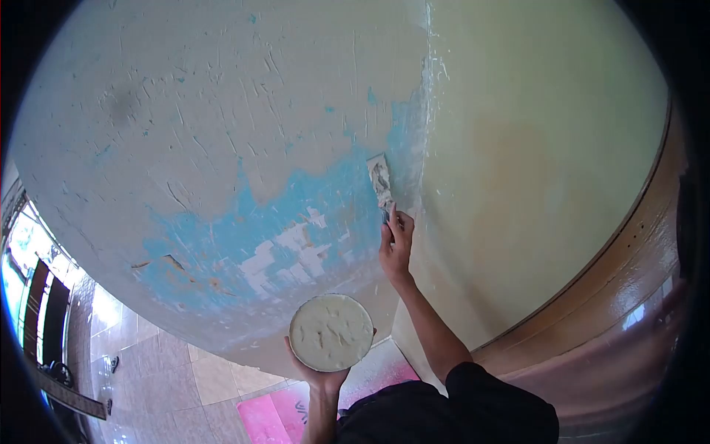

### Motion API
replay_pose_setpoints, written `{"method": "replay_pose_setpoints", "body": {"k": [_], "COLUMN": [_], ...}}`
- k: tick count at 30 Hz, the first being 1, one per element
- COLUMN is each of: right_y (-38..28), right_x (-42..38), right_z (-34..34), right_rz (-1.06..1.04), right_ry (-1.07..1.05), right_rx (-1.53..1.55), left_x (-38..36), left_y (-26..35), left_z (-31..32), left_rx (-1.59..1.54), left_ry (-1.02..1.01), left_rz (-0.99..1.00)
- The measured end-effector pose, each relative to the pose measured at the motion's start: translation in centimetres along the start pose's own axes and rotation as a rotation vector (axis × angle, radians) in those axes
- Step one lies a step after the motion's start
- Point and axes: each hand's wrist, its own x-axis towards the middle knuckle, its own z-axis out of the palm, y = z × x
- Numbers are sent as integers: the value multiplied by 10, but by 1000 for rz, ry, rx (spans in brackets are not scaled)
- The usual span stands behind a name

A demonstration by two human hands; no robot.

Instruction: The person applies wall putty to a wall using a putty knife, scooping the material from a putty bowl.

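Observation:
My right hand (398,248) is closed around the handle of a putty knife (380,180), its blade smeared with pale filler. The blade lies at the wall (310,185), over a blue area near the corner; whether it touches cannot be told. Grey-beige filler with ridges covers the wall above, and whitish scraped patches show lower down. Underneath, my left hand (323,377) supports a round container of putty (331,332) from below, fingers wrapped round its side. The putty's surface is pale and lumpy. The container hides most of those fingers.
A yellow-green wall (547,163) meets the worked wall at a corner on the right. Brown wooden trim (614,274) curves along its far side. Below lie floor tiles (159,377) and a pink sheet (262,418). Dark furniture (46,311) stands by a bright opening at left.

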Motion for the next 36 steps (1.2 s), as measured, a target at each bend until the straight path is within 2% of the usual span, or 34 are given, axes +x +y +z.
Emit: {"method": "replay_pose_setpoints", "body": {"k": [3, 5, 8, 11, 14, 17, 19, 21, 24, 29, 31, 33, 35, 36], "right_y": [-6, -14, -25, -16, -7, -11, -11, -17, -28, -9, -6, -14, -22, -25], "right_x": [20, 54, 83, 61, 6, -16, -7, 31, 69, 12, -14, -6, 28, 45], "right_z": [-3, 0, 9, 21, 23, 15, 16, 18, 22, 24, 17, 11, 10, 12], "right_rz": [53, -119, -88, -82, -47, -19, -18, -91, -86, -115, 24, 51, -97, -53], "right_ry": [-3, 100, 108, 75, 41, 14, 19, 95, 86, 59, -18, -34, 58, 76], "right_rx": [52, 44, 128, 0, -29, -13, 47, 20, -12, -117, 29, 73, -80, 0], "left_x": [3, 2, 3, 2, 1, -1, 0, -2, -6, -7, -9, -9, -9, -10], "left_y": [0, 0, -1, -2, -1, 1, 1, 1, 1, 2, 3, 3, 2, 2], "left_z": [1, 3, 5, 1, 0, -3, -5, -3, -1, -5, -4, -5, -7, -7], "left_rx": [-20, -41, 129, 138, 12, -164, 142, 126, 50, 32, -40, -1, 42, 24], "left_ry": [0, 20, -1, 30, -12, 13, 15, 38, 36, 16, 33, 19, 12, 27], "left_rz": [-16, -30, -47, -37, -35, -71, -34, -37, -50, -22, -36, -33, -36, -48]}}
